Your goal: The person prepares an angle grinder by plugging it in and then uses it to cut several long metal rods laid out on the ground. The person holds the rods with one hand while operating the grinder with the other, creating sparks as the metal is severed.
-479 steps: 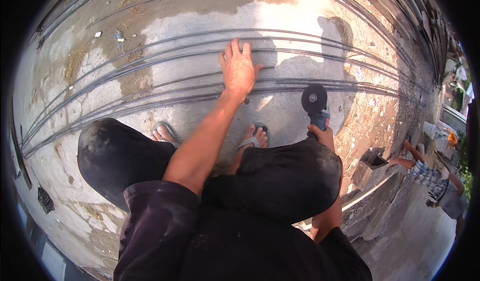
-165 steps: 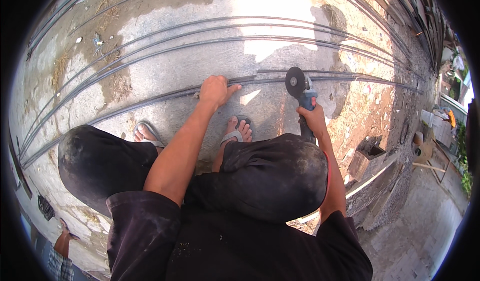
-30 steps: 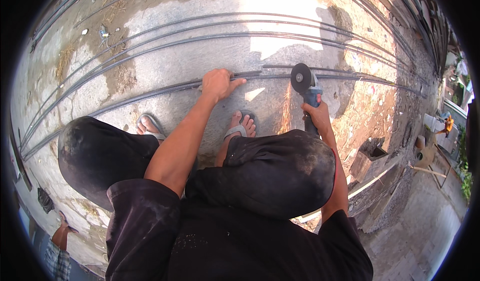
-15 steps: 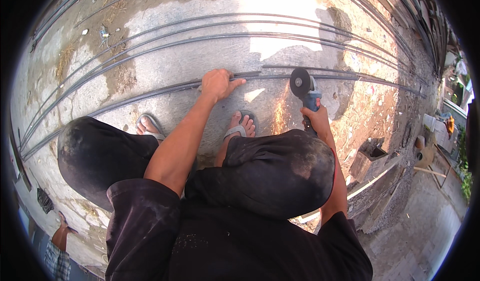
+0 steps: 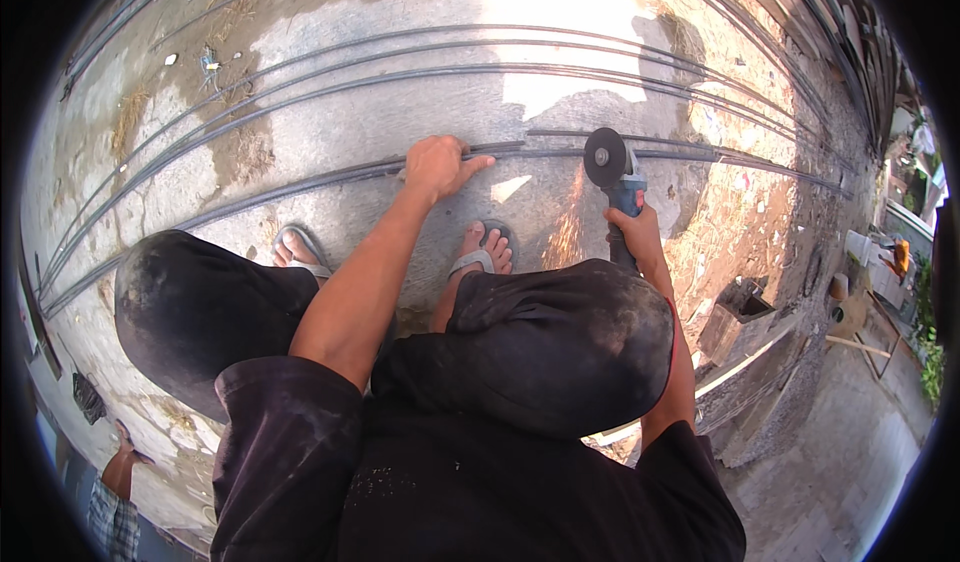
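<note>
My right hand is closed round the body of a blue-grey angle grinder. The grinder's dark disc is against or just over the near steel rods, and orange sparks spray from it toward my right foot. My left hand grips the bundle of near steel rods to the left of the disc, its thumb stretched along them. One rod end shows a little right of that hand. The exact contact between disc and rod is hidden behind the disc.
More long rods curve across the concrete beyond. My sandalled right foot and left foot are close to the near rods. A wooden box stands at right. Another person's leg shows at lower left.
The grinder has shifted very slightly up and to the right, and the spark stream looks thinner and redder. My left hand stays on the rods.
</note>
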Available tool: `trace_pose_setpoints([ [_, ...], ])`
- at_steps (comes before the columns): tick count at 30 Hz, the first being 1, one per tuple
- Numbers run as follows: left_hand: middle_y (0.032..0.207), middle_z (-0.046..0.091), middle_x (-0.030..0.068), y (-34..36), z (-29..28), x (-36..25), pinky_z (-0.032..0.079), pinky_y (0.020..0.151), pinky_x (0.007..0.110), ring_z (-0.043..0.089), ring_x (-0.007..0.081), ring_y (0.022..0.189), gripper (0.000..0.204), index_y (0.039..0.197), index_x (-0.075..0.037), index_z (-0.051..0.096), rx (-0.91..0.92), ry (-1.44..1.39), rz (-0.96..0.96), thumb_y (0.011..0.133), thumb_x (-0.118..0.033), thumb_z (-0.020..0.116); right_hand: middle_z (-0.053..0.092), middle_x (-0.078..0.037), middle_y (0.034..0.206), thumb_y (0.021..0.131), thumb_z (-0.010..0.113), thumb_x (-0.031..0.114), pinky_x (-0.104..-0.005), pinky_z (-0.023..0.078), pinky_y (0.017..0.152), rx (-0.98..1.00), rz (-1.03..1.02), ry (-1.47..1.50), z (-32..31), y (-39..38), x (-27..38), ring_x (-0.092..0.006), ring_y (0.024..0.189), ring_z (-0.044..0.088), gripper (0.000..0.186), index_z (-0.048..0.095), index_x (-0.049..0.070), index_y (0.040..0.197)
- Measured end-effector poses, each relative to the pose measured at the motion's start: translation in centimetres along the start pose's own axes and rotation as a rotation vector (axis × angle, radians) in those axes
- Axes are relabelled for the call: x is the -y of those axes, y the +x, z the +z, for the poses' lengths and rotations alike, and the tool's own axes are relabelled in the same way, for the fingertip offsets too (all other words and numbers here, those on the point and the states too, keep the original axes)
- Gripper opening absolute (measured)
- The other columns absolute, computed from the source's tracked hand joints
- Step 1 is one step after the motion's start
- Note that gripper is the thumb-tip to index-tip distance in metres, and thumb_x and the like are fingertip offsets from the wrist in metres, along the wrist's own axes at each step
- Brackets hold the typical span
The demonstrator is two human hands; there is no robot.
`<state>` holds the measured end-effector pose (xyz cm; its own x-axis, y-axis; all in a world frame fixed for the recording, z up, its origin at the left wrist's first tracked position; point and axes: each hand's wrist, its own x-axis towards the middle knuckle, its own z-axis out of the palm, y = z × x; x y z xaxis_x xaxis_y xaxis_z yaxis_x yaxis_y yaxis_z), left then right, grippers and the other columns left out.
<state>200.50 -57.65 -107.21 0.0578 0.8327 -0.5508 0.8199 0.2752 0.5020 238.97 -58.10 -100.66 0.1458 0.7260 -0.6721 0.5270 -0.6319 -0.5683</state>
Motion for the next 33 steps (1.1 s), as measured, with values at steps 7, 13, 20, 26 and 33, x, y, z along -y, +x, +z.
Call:
trace_pose_setpoints([
  [7, 0.09, 0.081, 0.0192, 0.1, 0.5, 0.6, 0.061, 0.087, 0.046, 0.079, 0.0347, 0.096, 0.078, 0.118, -0.001, 0.083, -0.015, -0.009, -0.008, 0.09, -0.073, 0.073, 0.071, -0.009, 0.083, 0.081, 0.085, 0.02, -0.0363, 0.057, 0.064, 0.014, 0.055, -0.029, 0.2, -0.6, -0.4, -0.0187, 0.068, 0.069, 0.036, 0.07, -0.003, 0.104],
  [13, 0.092, 0.081, 0.0203, -0.1, -0.1, 0.0, 0.061, 0.088, 0.046, 0.079, 0.0359, 0.097, 0.078, 0.118, -0.002, 0.083, 0.021, 0.0, 0.006, 0.09, -0.075, 0.072, 0.072, -0.009, 0.085, 0.082, 0.085, 0.02, -0.0367, 0.058, 0.064, -0.002, 0.055, -0.008, 0.0, -0.6, -0.6, -0.0195, 0.069, 0.07, 0.037, 0.07, -0.003, 0.106],
  [20, 0.09, 0.081, 0.017, 0.0, -0.2, -0.1, 0.061, 0.085, 0.046, 0.078, 0.0347, 0.094, 0.07, 0.11, -0.008, 0.085, 0.011, -0.025, -0.03, 0.091, -0.074, 0.071, 0.072, -0.008, 0.088, 0.083, 0.085, 0.019, -0.0366, 0.059, 0.063, -0.016, -0.022, -0.022, -0.9, -0.7, 0.8, -0.0187, 0.072, 0.07, 0.037, 0.07, -0.003, 0.108],
  [26, 0.089, 0.081, 0.0161, -0.2, -0.8, -0.2, 0.06, 0.084, 0.047, 0.078, 0.0348, 0.092, 0.07, 0.107, -0.005, 0.085, 0.041, -0.012, -0.014, 0.092, -0.072, 0.072, 0.07, -0.008, 0.086, 0.085, 0.084, 0.016, -0.0356, 0.059, 0.061, -0.001, 0.017, 0.083, -0.8, -1.6, 0.9, -0.0187, 0.07, 0.069, 0.036, 0.068, -0.003, 0.111],
  [33, 0.097, 0.081, 0.0167, 0.7, -5.0, -2.7, 0.06, 0.084, 0.047, 0.078, 0.0332, 0.095, 0.059, 0.102, -0.005, 0.084, 0.006, -0.05, -0.082, 0.095, -0.063, 0.074, 0.07, -0.009, 0.085, 0.085, 0.084, 0.017, -0.0351, 0.058, 0.059, -0.087, 0.026, 0.219, -1.2, -2.8, 0.2, -0.0202, 0.061, 0.068, 0.033, 0.067, -0.002, 0.106],
])
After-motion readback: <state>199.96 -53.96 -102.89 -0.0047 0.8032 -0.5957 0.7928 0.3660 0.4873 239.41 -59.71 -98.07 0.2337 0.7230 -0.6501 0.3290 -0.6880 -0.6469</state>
